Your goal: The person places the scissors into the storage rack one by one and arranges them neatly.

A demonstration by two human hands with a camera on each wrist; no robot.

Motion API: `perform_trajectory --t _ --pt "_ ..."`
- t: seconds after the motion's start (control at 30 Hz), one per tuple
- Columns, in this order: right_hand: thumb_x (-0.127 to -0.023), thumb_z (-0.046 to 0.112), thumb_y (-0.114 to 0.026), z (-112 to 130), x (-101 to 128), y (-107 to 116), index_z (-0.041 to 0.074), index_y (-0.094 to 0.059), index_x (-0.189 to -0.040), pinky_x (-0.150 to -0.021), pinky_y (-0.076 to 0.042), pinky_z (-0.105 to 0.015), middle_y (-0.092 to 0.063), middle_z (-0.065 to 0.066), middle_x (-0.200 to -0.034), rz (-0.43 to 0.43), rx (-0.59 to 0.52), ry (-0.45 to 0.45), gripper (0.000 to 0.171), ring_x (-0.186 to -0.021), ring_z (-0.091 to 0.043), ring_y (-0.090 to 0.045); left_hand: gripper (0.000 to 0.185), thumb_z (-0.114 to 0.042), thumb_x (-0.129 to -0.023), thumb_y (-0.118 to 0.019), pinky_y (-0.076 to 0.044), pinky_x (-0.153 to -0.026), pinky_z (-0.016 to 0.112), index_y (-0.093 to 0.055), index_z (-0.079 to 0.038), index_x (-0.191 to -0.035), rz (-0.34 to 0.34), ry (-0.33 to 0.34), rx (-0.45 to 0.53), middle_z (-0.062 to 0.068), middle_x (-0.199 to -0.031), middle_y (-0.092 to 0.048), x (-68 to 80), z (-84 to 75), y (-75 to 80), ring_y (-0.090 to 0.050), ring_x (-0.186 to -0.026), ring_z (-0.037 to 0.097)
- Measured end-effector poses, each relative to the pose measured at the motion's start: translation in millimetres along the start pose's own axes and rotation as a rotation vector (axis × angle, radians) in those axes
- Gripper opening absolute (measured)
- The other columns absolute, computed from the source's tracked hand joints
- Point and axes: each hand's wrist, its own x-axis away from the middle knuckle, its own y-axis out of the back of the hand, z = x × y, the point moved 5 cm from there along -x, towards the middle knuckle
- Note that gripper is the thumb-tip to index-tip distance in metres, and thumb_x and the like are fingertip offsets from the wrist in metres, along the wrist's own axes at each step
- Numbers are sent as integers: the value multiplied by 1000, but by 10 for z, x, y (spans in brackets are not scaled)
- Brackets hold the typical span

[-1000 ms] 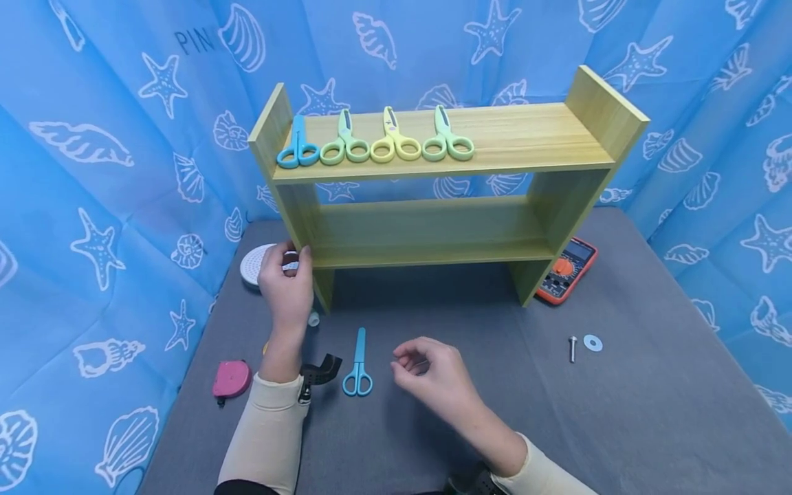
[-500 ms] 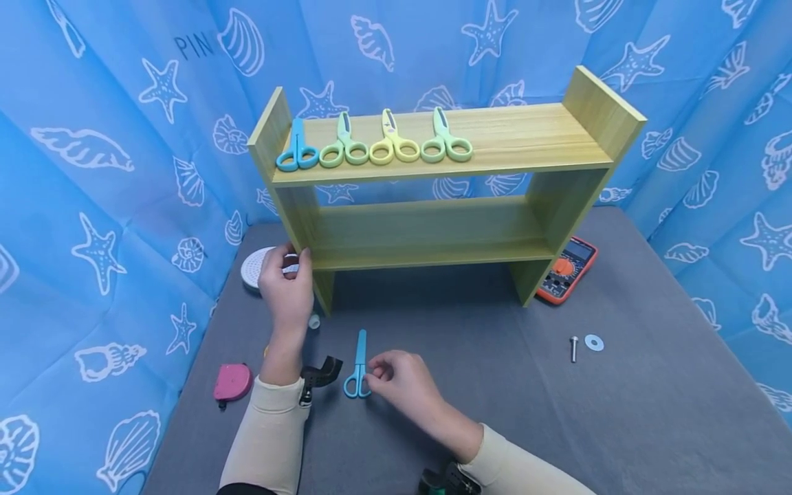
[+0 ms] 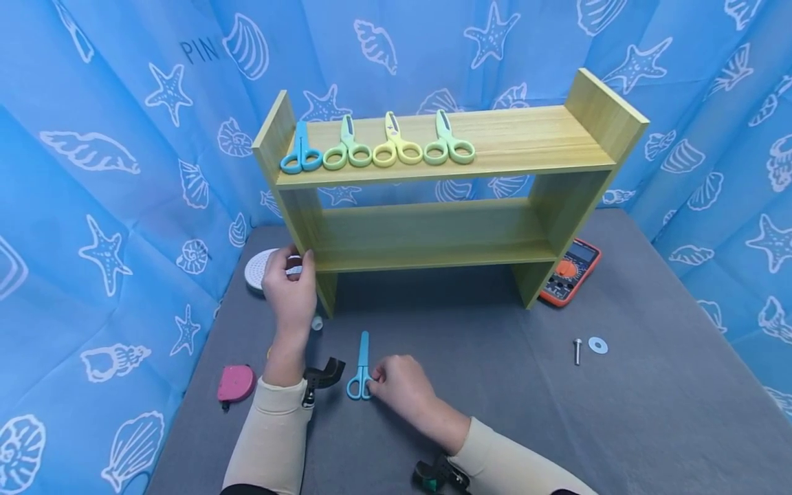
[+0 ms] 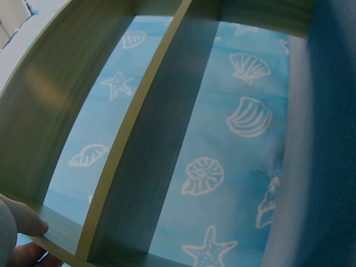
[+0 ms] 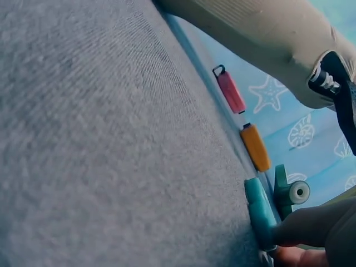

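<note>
A wooden shelf [image 3: 433, 268] with two boards stands on the grey table. My left hand [image 3: 291, 292] grips the edge of its left side panel, thumb in front, the other fingers behind; in the left wrist view the thumb [image 4: 26, 219] lies against the wood. Blue scissors [image 3: 364, 350] lie on the table in front of the shelf, blades pointing away. My right hand [image 3: 405, 385] pinches their right handle loop, also seen as a teal handle [image 5: 258, 214] in the right wrist view. Blue scissors [image 3: 301, 150], green scissors [image 3: 348, 144], yellow scissors [image 3: 396, 144] and more green scissors [image 3: 448, 141] lie along the top board.
Left of the shelf are a white perforated disc [image 3: 256, 268] and a pink tape measure [image 3: 236, 383]. An orange object [image 5: 256, 147] lies behind my left arm. At right are a multimeter [image 3: 569, 273], a bolt [image 3: 577, 351] and a washer [image 3: 597, 345]. A patterned curtain [image 3: 142, 227] surrounds the table.
My right hand has moved left and down to the blue scissors on the table and taken hold of a handle loop. My left hand has stayed on the shelf's side panel.
</note>
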Motion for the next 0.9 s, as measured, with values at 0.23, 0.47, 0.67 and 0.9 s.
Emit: perform_trajectory --t 0.23,0.47,0.67,0.9 --pt "-81 5 -73 -38 3 50 14 -70 -70 -48 -43 -20 -55 14 -58 -6 -16 28 15 -50 0 -48 14 9 -93 -66 -45 -65 10 -67 18 -104 4 8 8 32 -98 -62 -1 6 -12 -64 -88 43" --pt "-81 5 -72 -16 87 252 13 -71 -72 -49 -46 -21 -58 14 -59 -15 -50 31 12 -51 0 -53 15 9 -94 -66 -46 -66 12 -66 19 -104 4 11 7 33 -99 -61 4 6 -11 -63 -89 44" --pt "-79 5 -72 41 191 493 13 -69 -71 -51 -44 -21 -58 14 -60 -35 -65 23 12 -52 -1 -51 15 9 -94 -66 -46 -66 11 -66 19 -104 5 9 5 32 -99 -61 5 12 -10 -64 -89 44" --pt "-76 6 -70 105 330 806 16 -69 -69 -54 -46 -21 -57 16 -60 -85 -63 27 12 -54 0 -51 15 8 -94 -66 -46 -67 13 -66 18 -105 2 17 6 32 -100 -61 11 19 -7 -64 -90 44"
